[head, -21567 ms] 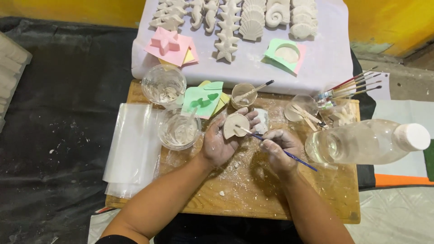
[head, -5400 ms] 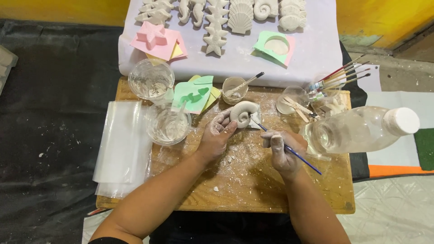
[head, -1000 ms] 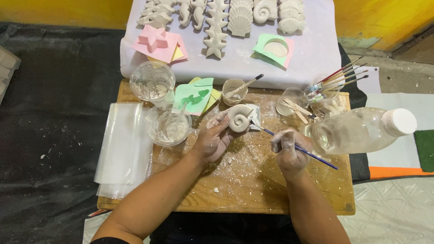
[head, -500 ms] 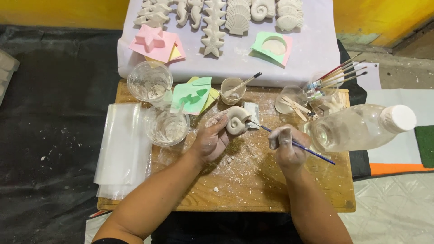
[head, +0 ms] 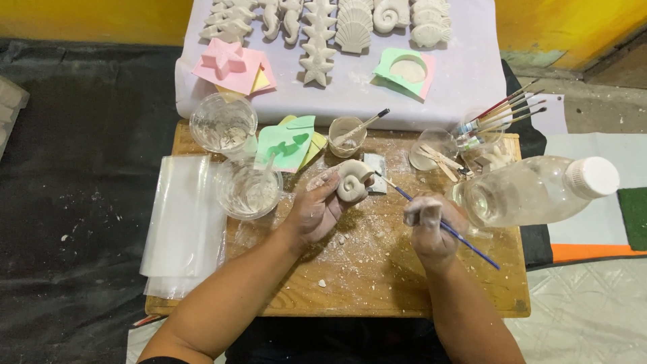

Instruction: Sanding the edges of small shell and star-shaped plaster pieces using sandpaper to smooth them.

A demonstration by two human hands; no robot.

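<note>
- Plaster-white and dusty, the spiral shell cast [head: 352,179] sits in my left hand [head: 317,210], the fingers curled under and around it, holding it just above the wooden bench [head: 350,269].
- My right hand [head: 431,226] is clenched on a thin blue-handled brush [head: 438,222]; its tip points up-left toward the shell, its tail runs down-right past the wrist.
- Compared with half a second ago, the brush tip sits a touch closer to the shell's right edge, and the shell is turned slightly more upright in the left hand's grip. Against the view from about five seconds back, the shell has barely shifted place; it is the same cast, held in the same spot.
- I read this as fine cleaning or touching-up of the cast in progress, with the brush about to meet or just meeting the surface; whether the bristles actually touch I cannot tell.
- Near the left hand stands a clear plastic cup [head: 248,189] with whitish residue, and a second one [head: 222,125] behind it; a green mould [head: 286,143] lies between them.
- Beside the right hand lies a clear plastic bottle [head: 532,192] on its side, white cap to the right.
- White crumbs and powder are scattered on the bench under both hands.
- Further back, on a white cloth [head: 465,74], finished white casts [head: 350,30] lie in rows.
</note>
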